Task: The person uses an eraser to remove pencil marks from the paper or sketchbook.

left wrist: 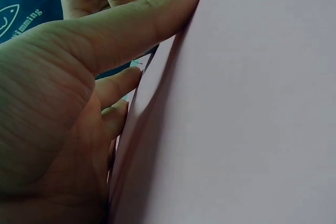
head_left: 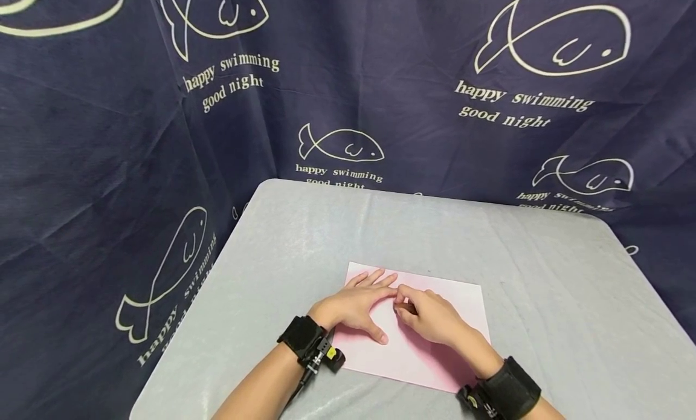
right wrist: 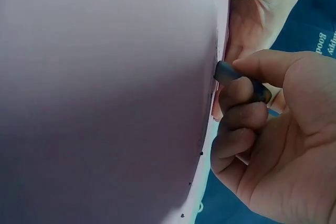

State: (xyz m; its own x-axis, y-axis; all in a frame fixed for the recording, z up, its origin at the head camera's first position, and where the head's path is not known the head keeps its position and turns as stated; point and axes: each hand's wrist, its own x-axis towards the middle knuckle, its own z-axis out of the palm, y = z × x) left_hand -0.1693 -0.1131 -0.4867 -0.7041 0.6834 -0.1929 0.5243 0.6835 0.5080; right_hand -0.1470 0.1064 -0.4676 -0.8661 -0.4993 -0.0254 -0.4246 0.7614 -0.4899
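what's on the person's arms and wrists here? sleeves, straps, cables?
No sleeves: both forearms are bare. The left hand has a wide black wrist strap carrying a small black camera module with a yellow mark and a thin black cable. The right hand has a matching black strap. No gloves or rings visible.

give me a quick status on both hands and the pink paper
Left hand flat, pressing pink paper. Right hand pinching small dark object against the paper. Nothing in the way on grey table.
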